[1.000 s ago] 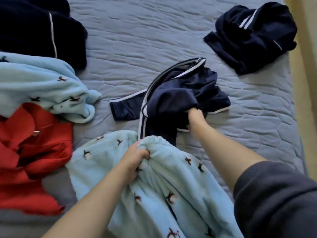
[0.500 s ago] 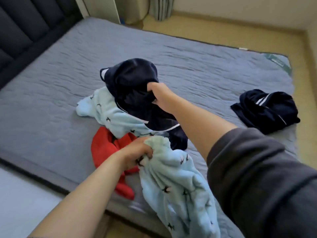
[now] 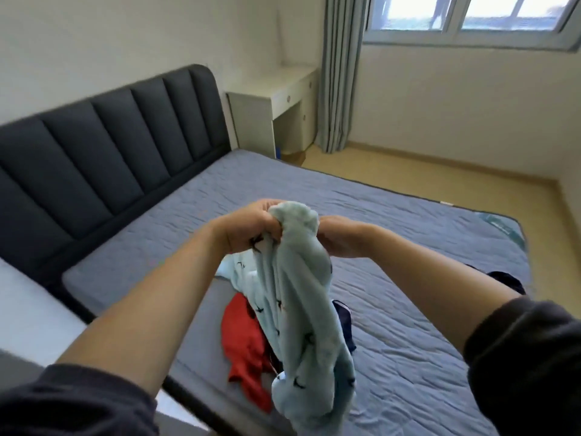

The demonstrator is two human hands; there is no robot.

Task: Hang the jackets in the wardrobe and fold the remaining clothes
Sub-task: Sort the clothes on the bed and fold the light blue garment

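Gripping the bunched top of the light blue fleece garment (image 3: pixel 298 294), the left hand (image 3: pixel 251 229) and right hand (image 3: pixel 341 239) are holding it up above the bed (image 3: pixel 408 357), fingers curled into the cloth. Its patterned length is hanging over a red garment (image 3: pixel 246 341) and a navy garment (image 3: pixel 344 322) lying on the quilt. A teal label (image 3: pixel 496 220) at the mattress corner is showing too blurred to read.

Pale blue fleece (image 3: pixel 298 309), dotted with small dark bird prints, hangs bunched and twisted above the bed, its top gripped by the left hand (image 3: pixel 251 228) and right hand (image 3: pixel 339 237). At its 8 o'clock, a crumpled red garment (image 3: pixel 245 347) lies flat. A navy garment (image 3: pixel 344 322) peeks out at 3 o'clock.
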